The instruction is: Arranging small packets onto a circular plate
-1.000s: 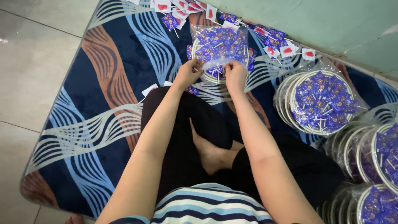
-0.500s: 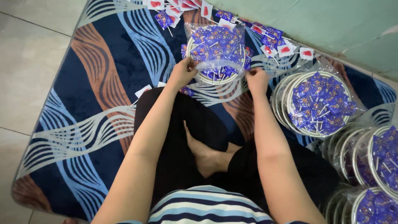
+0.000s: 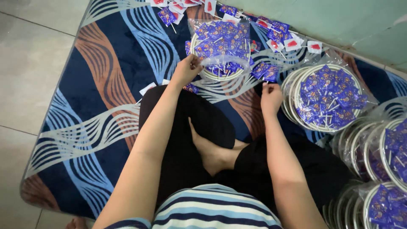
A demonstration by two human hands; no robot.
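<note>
Two hands [image 3: 186,70], about seven filled round trays [image 3: 324,98].

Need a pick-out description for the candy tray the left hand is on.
On the blue wave-patterned mat, look straight ahead of the crossed legs to the round white-rimmed tray of purple-wrapped lollipops in clear plastic. Unlike the trays stacked at right, it sits alone, with the left hand gripping its edge.

A round tray of wrapped lollipops in a clear bag [image 3: 220,46] lies on the mat [image 3: 106,85] ahead of the crossed legs. The left hand [image 3: 186,70] touches its left edge; the right hand [image 3: 271,96] rests right of it. Loose lollipops [image 3: 263,70] lie between them. Filled bagged trays [image 3: 326,97] stack along the right; more loose ones and small cards [image 3: 292,42] lie behind, by the wall [image 3: 339,21].
</note>
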